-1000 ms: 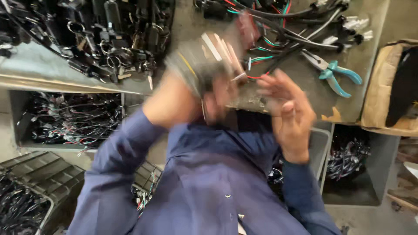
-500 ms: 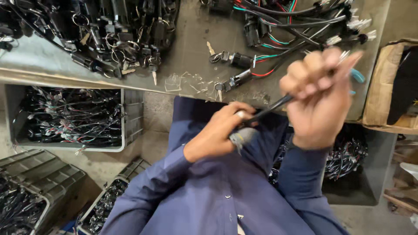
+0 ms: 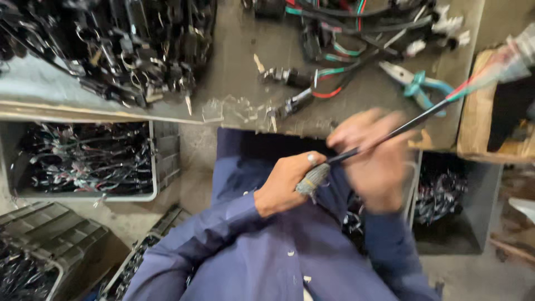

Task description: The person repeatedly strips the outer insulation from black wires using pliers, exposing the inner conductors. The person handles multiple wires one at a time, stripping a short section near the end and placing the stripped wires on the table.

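Head view looks straight down over a person in a blue long-sleeved shirt (image 3: 262, 256) at the near edge of a grey table (image 3: 234, 61). Left hand (image 3: 287, 181) sits in front of the chest, its fingers closed around a small grey roll of tape (image 3: 313, 177), with the thumb pressed on top of the roll. A black sleeved wire harness (image 3: 390, 136) runs from that roll up and to the right; at its far end coloured wires, red and green among them, fan out near the right edge of the frame. Right hand (image 3: 376, 161) is blurred; it lies against the harness just beside the left hand, but whether its fingers are clamped on the harness or apart cannot be told. On the table beyond the hands lie a pair of pliers with teal handles (image 3: 415, 83), a few black plug connectors with short red and green leads (image 3: 304, 92), and a bundle of more harnesses (image 3: 356, 22) along the far edge. A large heap of black switch parts and key rings (image 3: 106, 50) fills the table's left side. Below the table edge, a grey crate (image 3: 83, 161) holds tangled dark wires, and a cardboard box (image 3: 485, 106) stands at the right.
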